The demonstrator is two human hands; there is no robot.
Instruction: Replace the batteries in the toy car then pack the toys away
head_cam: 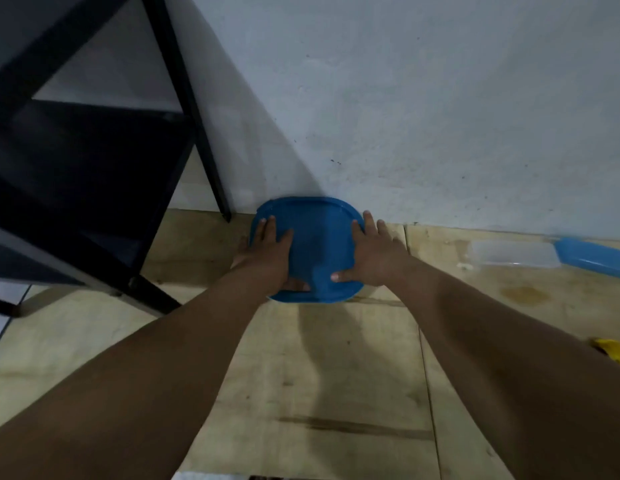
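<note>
A container with a blue rounded-square lid (317, 233) stands on the wooden floor right against the pale wall. My left hand (270, 251) lies flat on the lid's left part, fingers spread, thumb toward the front edge. My right hand (371, 252) lies flat on the lid's right edge, with the thumb pointing inward across the lid. Both palms press down on the lid; neither wraps around it. The container body under the lid is almost hidden. No toy car or batteries show.
A black metal shelf frame (197, 133) stands at the left, one leg close to the lid. A clear box with a blue lid (551, 254) lies on its side at the right by the wall. A yellow object (613, 351) peeks in at the right edge.
</note>
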